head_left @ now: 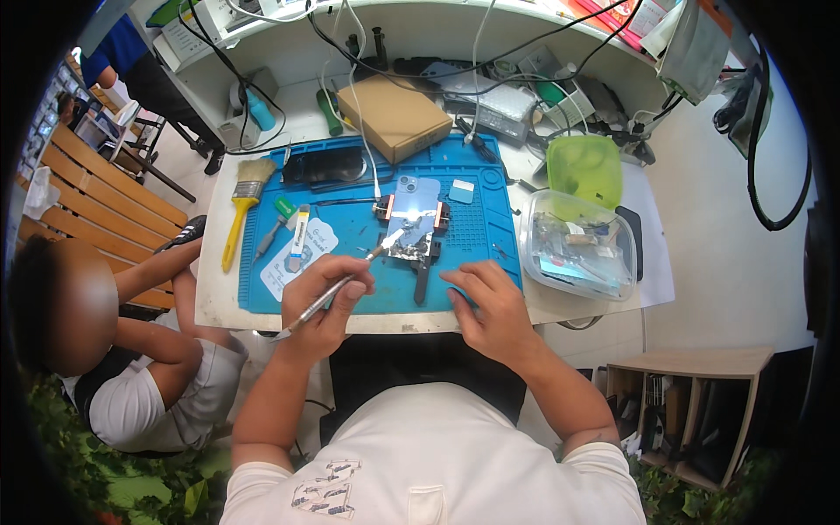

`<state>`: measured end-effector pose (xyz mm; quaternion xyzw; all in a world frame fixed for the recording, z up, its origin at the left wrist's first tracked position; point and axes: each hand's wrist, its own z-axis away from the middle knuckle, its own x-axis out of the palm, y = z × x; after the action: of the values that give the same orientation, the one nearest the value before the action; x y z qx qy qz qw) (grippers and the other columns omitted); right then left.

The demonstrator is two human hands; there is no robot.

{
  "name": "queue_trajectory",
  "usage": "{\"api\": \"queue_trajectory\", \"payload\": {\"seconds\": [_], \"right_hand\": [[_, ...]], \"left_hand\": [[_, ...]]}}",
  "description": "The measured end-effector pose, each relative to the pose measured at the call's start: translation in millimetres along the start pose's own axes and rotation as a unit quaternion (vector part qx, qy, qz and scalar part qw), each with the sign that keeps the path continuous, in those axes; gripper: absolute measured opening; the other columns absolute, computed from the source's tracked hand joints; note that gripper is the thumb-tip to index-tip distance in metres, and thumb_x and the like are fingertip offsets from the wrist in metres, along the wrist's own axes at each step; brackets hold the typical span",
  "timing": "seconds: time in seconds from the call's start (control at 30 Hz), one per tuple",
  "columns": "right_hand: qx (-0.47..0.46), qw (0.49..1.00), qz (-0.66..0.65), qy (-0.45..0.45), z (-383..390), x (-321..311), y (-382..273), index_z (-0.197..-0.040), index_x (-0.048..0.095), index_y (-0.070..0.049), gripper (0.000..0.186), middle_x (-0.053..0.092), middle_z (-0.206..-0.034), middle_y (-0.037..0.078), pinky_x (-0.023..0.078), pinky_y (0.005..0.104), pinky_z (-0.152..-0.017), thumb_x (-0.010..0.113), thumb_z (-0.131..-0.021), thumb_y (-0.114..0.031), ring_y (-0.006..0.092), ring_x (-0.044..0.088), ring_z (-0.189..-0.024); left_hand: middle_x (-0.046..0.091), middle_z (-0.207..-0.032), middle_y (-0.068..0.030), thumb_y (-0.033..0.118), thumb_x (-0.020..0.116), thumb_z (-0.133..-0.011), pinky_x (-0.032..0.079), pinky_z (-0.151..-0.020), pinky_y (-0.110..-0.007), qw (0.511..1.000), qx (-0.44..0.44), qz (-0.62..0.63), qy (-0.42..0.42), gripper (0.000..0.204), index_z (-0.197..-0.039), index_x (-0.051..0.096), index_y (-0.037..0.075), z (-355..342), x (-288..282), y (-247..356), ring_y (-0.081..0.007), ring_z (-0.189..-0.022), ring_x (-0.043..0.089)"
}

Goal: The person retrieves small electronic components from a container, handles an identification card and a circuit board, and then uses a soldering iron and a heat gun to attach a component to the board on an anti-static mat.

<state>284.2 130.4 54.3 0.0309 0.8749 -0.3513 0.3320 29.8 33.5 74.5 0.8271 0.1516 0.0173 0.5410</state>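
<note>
A pale blue phone (420,191) lies back up in a black clamp (422,284) with copper-coloured jaws, on a blue work mat (385,302). Its lower back is cracked, with shiny silvery patches and loose shards. My left hand (325,293) grips a slim metal-handled scraping tool (320,304) like a pen. The tool's tip reaches the left side of the phone's lower back; glare hides whether it touches. Beside the clamp's handle, my right hand (492,306) is empty, with its fingers bent and the thumb apart.
Left on the mat are a yellow-handled brush (234,229), a green-and-grey screwdriver (275,227) and a white card (284,273). A cardboard box (394,114) sits behind. At right stand a clear tub (577,271) and a green container (584,171). A person (149,350) sits at left.
</note>
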Motion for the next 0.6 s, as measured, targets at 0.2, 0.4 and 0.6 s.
{"api": "queue_trajectory", "payload": {"seconds": [0.2, 0.4, 0.6], "right_hand": [[0.105, 0.98, -0.168, -0.027, -0.9, 17.9, -23.3, -0.107, 0.073, 0.0, 0.019, 0.067, -0.094, 0.015, 0.053, 0.0402, -0.069, 0.077, -0.089, -0.004, 0.0325, 0.065, -0.082], [0.029, 0.995, -0.092, -0.02, 10.0, 29.4, -20.2, -0.106, 0.073, 0.001, 0.019, 0.067, -0.09, 0.014, 0.053, 0.0399, -0.07, 0.078, -0.088, -0.006, 0.0319, 0.064, -0.081], [0.001, 0.999, 0.025, -0.03, 7.7, 28.8, -16.9, -0.117, 0.072, -0.002, 0.034, 0.066, -0.107, 0.014, 0.049, 0.0408, -0.081, 0.08, -0.087, -0.014, 0.0318, 0.06, -0.094]], "left_hand": [[0.074, -0.098, -0.0141, 0.008, 0.072, -0.1, 0.056, -0.071, -0.031, 0.977, 0.089, -0.192, -0.038, 0.02, -0.119, 0.07, 0.0, 2.1, 7.0, -9.9, -0.024, -0.083, 0.072], [0.075, -0.104, -0.0161, -0.001, 0.079, -0.09, 0.058, -0.075, -0.035, 0.973, 0.081, -0.212, -0.046, 0.033, -0.122, 0.073, 0.0, 22.9, 13.2, -24.8, -0.0293, -0.087, 0.074], [0.074, -0.104, -0.0171, -0.006, 0.081, -0.084, 0.059, -0.074, -0.037, 0.959, 0.119, -0.257, -0.012, 0.038, -0.121, 0.074, -0.001, 30.5, 18.7, -32.5, -0.0314, -0.087, 0.074]]}}
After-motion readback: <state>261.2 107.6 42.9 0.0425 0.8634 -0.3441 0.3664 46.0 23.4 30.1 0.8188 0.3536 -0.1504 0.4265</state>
